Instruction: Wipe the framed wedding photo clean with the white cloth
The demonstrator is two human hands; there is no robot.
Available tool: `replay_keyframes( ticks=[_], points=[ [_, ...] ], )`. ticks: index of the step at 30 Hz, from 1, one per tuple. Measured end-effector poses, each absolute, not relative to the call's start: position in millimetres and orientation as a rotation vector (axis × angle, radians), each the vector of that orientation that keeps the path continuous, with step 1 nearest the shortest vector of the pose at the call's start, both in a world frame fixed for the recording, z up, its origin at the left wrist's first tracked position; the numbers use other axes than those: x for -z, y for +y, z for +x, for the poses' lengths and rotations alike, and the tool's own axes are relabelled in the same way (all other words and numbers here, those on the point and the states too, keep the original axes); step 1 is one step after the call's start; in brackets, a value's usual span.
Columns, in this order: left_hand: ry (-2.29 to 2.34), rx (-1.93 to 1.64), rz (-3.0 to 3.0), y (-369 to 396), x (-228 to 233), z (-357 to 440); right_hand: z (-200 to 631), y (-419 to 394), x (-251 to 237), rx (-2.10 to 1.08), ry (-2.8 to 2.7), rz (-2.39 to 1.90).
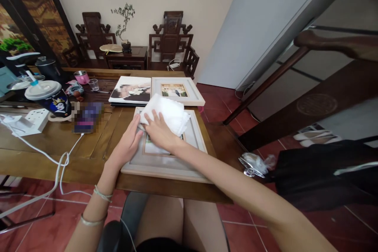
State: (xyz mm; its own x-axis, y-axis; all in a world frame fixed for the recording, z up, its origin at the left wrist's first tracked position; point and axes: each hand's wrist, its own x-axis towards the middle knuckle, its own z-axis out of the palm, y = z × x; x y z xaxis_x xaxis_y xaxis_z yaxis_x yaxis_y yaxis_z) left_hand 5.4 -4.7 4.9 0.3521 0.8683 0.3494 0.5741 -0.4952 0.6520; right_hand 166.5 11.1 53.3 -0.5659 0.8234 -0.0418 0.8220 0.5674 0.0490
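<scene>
A light wooden picture frame [165,172] lies flat at the table's near right corner, with a wide pale mount around a small picture. My left hand [127,141] grips its left edge, the thumb lying over the border. Over the frame's upper part is a folded white cloth [171,112]. My right hand [159,130] presses on the cloth from above, fingers spread across it and holding it against the frame. Cloth and hand cover much of the small picture.
Behind lie a second picture frame [193,94] and a photo panel [130,82]. Left on the table [112,126] are a phone [88,118] on a white cable, a lidded cup [56,98] and a power strip [31,121]. A wooden chair [315,104] stands at right.
</scene>
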Motion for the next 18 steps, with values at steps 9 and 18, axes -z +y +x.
replay_keyframes(
  ticks=[9,18],
  points=[
    [1.231,-0.933,2.173,-10,-7,3,176,-65,-61,0.224,2.854,1.013],
    [1.212,-1.027,2.201,-9,-6,3,157,0,-56,0.095,2.801,1.387]
  ],
)
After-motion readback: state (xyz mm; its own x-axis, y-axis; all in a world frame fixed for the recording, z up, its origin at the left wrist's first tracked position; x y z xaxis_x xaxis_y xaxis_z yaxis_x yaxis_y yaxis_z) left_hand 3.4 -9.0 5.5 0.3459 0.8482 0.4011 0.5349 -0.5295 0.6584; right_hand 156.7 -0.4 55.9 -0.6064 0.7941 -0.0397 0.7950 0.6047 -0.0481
